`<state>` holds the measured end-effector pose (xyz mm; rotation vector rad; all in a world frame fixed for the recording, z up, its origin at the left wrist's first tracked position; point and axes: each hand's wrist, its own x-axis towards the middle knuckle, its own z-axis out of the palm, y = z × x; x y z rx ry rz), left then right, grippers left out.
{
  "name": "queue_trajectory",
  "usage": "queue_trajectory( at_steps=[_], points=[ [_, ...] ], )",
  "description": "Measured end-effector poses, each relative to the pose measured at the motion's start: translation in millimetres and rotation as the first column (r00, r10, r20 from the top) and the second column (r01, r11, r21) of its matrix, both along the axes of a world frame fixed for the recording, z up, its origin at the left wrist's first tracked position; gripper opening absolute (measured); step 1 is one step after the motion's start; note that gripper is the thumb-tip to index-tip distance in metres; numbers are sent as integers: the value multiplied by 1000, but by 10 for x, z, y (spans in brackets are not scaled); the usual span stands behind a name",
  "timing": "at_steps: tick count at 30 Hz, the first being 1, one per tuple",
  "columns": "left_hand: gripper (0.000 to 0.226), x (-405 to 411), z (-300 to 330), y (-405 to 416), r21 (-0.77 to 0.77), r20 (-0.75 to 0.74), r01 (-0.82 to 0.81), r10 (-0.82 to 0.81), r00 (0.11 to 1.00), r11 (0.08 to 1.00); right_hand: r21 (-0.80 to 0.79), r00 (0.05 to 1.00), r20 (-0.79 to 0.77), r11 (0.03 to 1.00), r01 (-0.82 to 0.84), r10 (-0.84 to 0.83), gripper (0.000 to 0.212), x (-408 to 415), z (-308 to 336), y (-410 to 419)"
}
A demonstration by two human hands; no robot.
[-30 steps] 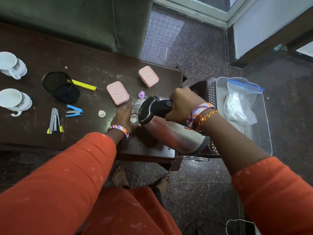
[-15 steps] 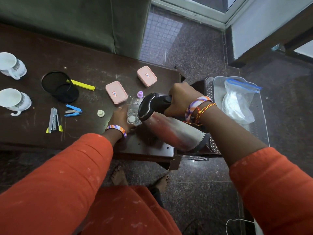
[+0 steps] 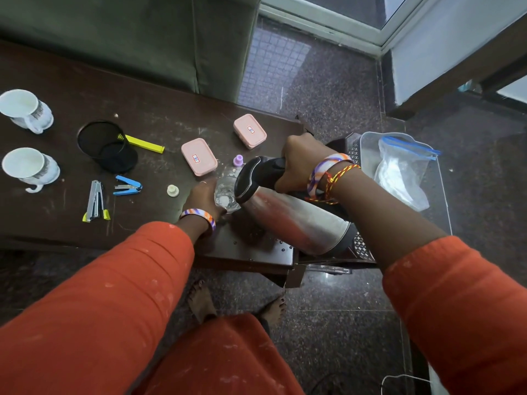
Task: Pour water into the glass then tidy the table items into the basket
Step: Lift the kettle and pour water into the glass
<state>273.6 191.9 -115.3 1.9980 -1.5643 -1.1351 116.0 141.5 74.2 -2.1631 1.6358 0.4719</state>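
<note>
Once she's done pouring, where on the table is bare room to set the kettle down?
Bare wood lies along the near edge, below the staplers and left of her left hand, and along the far edge behind the pink boxes. Around the glass it is crowded: boxes, caps, both hands.

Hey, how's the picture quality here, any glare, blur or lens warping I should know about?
Head view: dim, soft light from the window side; the steel kettle mirrors the orange sleeve, and the floor shows pale glare. Wide-angle warping bends the table edge and stretches the sleeves. The glass is hard to read, being clear. The centre looks sharp.
</note>
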Motion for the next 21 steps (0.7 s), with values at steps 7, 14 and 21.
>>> queue_trajectory(
  at_steps=[7,14,21],
  points=[
    [44,7,29,-8,25,62,41,-42,997,999,-19,1000,4,1000,-12,12,35,6,16,-7],
    [40,-14,128,8,11,35,48,-48,998,999,-16,999,-5,999,-34,34,31,31,45,-36],
    [41,-17,139,20,42,16,47,-48,999,998,-37,999,-23,999,-29,28,33,16,33,-47]
  ],
)
